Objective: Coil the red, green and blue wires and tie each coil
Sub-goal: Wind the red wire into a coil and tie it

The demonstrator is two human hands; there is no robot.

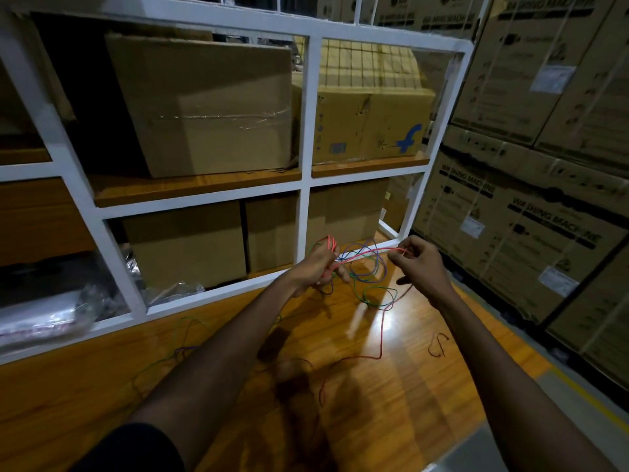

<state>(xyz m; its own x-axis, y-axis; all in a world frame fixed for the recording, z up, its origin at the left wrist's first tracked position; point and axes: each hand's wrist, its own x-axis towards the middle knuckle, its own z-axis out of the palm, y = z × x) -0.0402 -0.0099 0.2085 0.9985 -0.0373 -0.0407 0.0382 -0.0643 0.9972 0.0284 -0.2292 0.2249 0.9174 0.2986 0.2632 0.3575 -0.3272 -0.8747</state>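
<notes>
Warehouse shelving with a white frame (305, 131) stands along the far edge of a glossy wooden table (425, 386), its bays filled with cardboard boxes (204, 103). Stacked washing machine cartons (510, 216) rise beyond the table's right edge.

Both hands are held up over the far right part of the table, near the shelf frame. The left hand (318, 264) has its fingers curled round several loops of the red wire (367, 252), which stick up bright above the knuckles. From there one red strand runs taut across to the right hand (420, 264), which pinches it between thumb and fingertips, the other fingers loosely bent.

Between and just below the two hands hangs a loose tangle. The blue wire (385, 264) makes several open loops there, and the green wire (379, 288) drops lower in a wide loop that reaches the tabletop.

Below the right hand the red wire's slack falls to the table, then wanders toward the near edge between the forearms. A short dark red piece (437, 345) lies apart, near the right forearm. More thin green and blue strands lie on the table left of the left forearm, toward the shelf frame. How the three wires cross inside the tangle cannot be made out.
</notes>
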